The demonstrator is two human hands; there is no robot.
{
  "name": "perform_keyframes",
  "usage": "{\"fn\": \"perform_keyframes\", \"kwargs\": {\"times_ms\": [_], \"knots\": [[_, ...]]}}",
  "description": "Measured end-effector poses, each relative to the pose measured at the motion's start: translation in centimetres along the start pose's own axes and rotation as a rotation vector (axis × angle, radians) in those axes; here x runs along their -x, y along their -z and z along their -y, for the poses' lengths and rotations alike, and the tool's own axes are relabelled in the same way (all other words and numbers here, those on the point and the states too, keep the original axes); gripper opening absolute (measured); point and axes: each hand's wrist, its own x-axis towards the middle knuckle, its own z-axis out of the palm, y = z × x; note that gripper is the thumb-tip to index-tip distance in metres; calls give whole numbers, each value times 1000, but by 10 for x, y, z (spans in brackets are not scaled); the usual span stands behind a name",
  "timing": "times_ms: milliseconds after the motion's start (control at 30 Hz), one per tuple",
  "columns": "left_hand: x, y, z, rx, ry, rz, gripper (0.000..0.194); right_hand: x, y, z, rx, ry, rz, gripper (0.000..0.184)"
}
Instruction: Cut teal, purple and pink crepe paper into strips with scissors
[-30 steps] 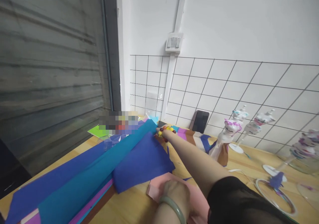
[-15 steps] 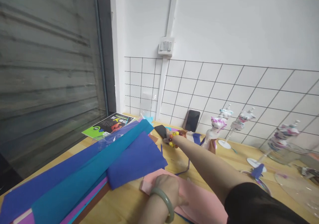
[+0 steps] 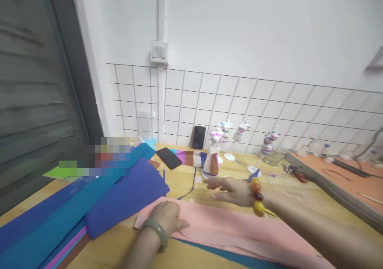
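Observation:
My left hand [image 3: 165,217], with a green bangle at the wrist, presses on the left end of a long folded pink sheet [image 3: 215,217] of paper or felt. Its thumb points out to the right, apart from the bent fingers. Above the far edge of the pink sheet hovers my right hand [image 3: 231,190], wearing a bead bracelet; its fingers are spread and hold nothing. A teal strip [image 3: 230,257] shows from beneath the pink sheet. To the left lie a dark blue sheet [image 3: 131,195] and a long teal folded sheet [image 3: 74,205].
A black phone [image 3: 169,158] lies flat and another phone [image 3: 198,137] leans against the wire grid. Small dress-form figures [image 3: 216,137] stand on white bases. A glass jar [image 3: 275,156], keys [image 3: 290,168] and an orange-topped surface [image 3: 338,173] with a raised edge are at right.
My right hand has left the black phone on the table and swung right, fingers spread. The view has turned right. My left hand stays on the pink sheet, which now shows more fully.

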Motion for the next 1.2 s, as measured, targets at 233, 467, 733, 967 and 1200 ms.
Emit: {"fn": "perform_keyframes", "kwargs": {"times_ms": [233, 467, 733, 967, 1200], "knots": [[-7, -7, 3, -4, -47, -49, 23, 134, 23, -86, 103, -218, 32, 41], [-12, -10, 1, -4, -65, -43, 28, 190, -23, -126, 218, -102, -148, 50], [-19, -19, 7, 6, -71, -18, 29, 184, -31, -117, 359, 44, -254, 33], [-18, -19, 5, 4, -69, 3, 30, 179, -34, -137, 509, 137, -303, 16], [-16, -18, 6, 32, -66, 55, 31, 189, -26, -150, 612, 217, -312, 30]]}}
